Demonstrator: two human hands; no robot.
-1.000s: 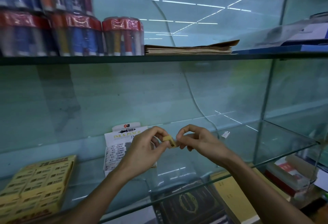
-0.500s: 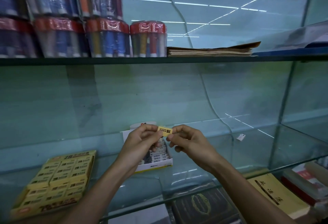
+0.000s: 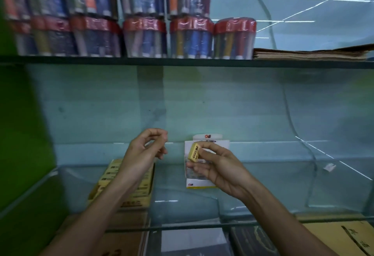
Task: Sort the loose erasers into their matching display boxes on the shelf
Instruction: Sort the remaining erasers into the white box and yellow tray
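Clearly light and stiff with a slick printed wrap, the yellow eraser [image 3: 193,152] sits pinched by its long edges in the right hand [image 3: 219,166], in front of the white display box [image 3: 202,183]. Its matching yellow display box [image 3: 141,193] lies at about eight o'clock from it on the glass shelf [image 3: 263,184], while the left hand [image 3: 141,150] hangs loosely curled and seems to hold nothing.

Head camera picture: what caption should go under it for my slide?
Right hand holds a yellow eraser above the glass shelf; left hand empty.
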